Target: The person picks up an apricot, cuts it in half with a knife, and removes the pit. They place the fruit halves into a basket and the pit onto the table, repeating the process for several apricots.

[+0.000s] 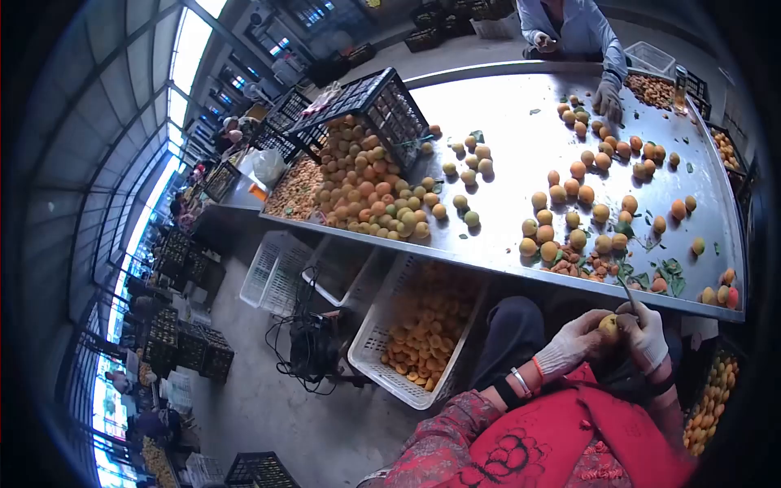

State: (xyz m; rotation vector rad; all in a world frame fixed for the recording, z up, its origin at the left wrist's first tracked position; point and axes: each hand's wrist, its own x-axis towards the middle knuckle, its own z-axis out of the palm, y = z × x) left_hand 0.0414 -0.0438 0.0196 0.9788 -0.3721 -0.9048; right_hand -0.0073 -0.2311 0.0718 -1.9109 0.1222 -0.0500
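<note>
Near the table's front edge, low on the right, my gloved left hand (pixel 573 343) has its fingers closed round a yellowish apricot (pixel 608 325). My gloved right hand (pixel 647 335) is closed beside it, on a thin knife (pixel 630 298) that points up towards the table. The right fingers lie close against the fruit. Behind my hands, pit pieces (pixel 582 264) and green leaves (pixel 671 272) lie on the metal table (pixel 504 154), among loose apricots (pixel 600 213).
A tipped black crate (pixel 390 114) stands at the table's left beside a large apricot heap (pixel 366 179). Below is a white basket (pixel 366 346) of halved apricots (pixel 419 350). A co-worker's gloved hand (pixel 608 98) reaches over the far side. More crates and cables (pixel 313 350) are on the left.
</note>
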